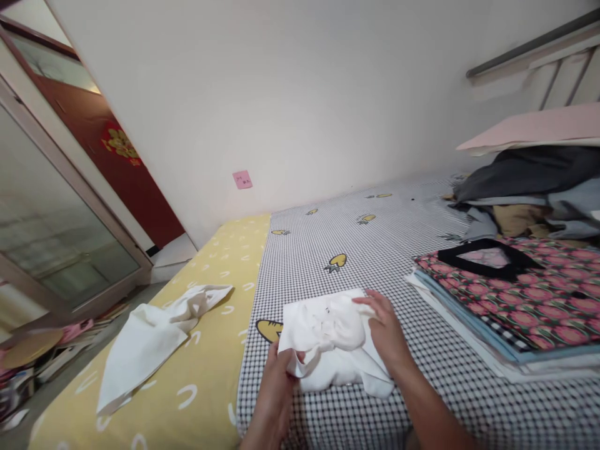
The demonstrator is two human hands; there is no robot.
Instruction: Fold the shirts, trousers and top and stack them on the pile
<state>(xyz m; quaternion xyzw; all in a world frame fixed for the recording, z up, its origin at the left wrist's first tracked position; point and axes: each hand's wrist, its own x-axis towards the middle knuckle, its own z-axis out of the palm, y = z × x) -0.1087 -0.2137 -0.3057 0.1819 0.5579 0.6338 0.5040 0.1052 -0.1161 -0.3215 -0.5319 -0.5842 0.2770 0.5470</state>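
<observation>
White garment [335, 340] — bundled on the checked sheet [375, 250] near the bed's front edge. Left hand [276, 390] pinches its near fold; right hand [387, 331] lies flat on its right side. White cloth [150, 337] on yellow sheet [206, 375] — left. Folded clothes [520, 300] stacked right.

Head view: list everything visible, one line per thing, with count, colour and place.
white garment: one, white, checked sheet, under both hands
white cloth: one, white, loose on yellow sheet
checked sheet: one, black-and-white with yellow motifs, bed
yellow sheet: one, yellow, left strip of bed
floral garment: one, pink-and-black, top of folded stack, right
clothes pile: one, dark, grey, tan, far right
pink note: one, wall
left hand: grip on garment's near edge
right hand: flat on garment
</observation>
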